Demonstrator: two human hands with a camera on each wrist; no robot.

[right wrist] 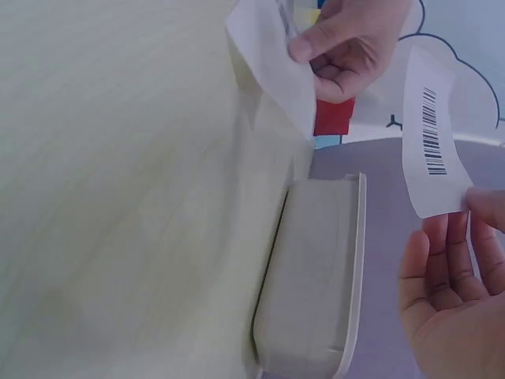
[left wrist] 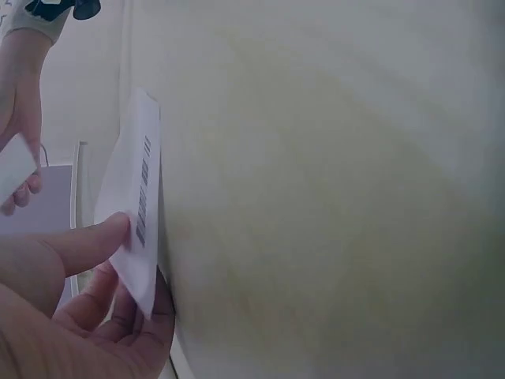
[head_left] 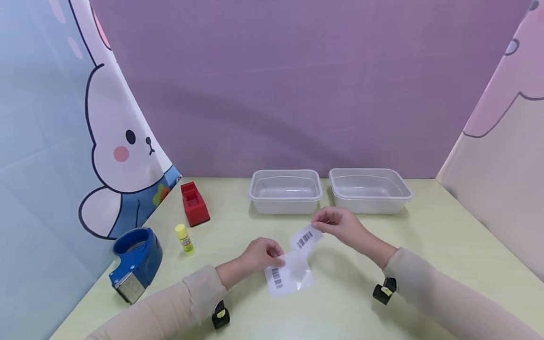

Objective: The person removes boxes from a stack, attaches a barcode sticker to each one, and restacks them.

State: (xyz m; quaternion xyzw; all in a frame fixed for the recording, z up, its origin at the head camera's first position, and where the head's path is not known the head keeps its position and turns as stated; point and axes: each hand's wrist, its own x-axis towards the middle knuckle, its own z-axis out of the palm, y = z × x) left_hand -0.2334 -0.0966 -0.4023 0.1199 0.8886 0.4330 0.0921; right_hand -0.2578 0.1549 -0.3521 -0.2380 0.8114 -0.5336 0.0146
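Observation:
My left hand (head_left: 259, 255) pinches a glossy white sheet (head_left: 291, 284) between thumb and fingers, low over the table. A barcode is printed near the sheet's left edge. Farther back and to the right, my right hand (head_left: 338, 223) holds a smaller white barcode label (head_left: 302, 243) by one corner. In the head view the label's lower end overlaps the sheet's upper edge. The right wrist view shows the label (right wrist: 430, 142) slightly curved, its barcode facing the camera, with thumb and fingertips at its lower corner. Seen from the left wrist, the sheet (left wrist: 130, 189) stands almost edge-on.
Two clear plastic containers, one at left (head_left: 285, 206) and one at right (head_left: 369, 205), stand along the back of the table. To the left are a red dispenser-like object (head_left: 196, 210), a yellow glue stick (head_left: 184, 239) and a blue tape dispenser (head_left: 146, 264). A purple backdrop (head_left: 289, 94) rises behind.

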